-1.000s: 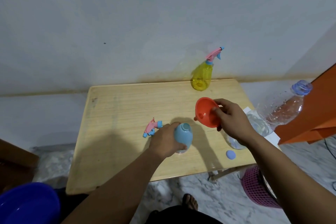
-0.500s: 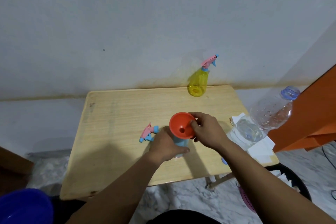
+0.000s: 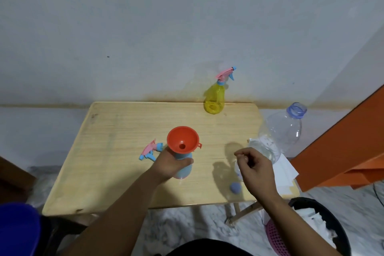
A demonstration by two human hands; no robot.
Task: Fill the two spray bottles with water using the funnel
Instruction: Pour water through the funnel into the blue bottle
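Wooden table (image 3: pixel 124 131), left hand (image 3: pixel 170 164) gripping funnel-topped blue bottle (image 3: pixel 184 169) mid-table

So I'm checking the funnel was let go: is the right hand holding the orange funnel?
No, the right hand is apart from the orange funnel, which sits in the blue spray bottle.

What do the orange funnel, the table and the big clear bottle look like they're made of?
Orange funnel: probably moulded plastic, uniform colour, smooth with a soft sheen. Table: pale wood or wood-look board, with lengthwise grain lines and a matte finish. Big clear bottle: likely thin transparent plastic; you can see through it, with droplets inside.
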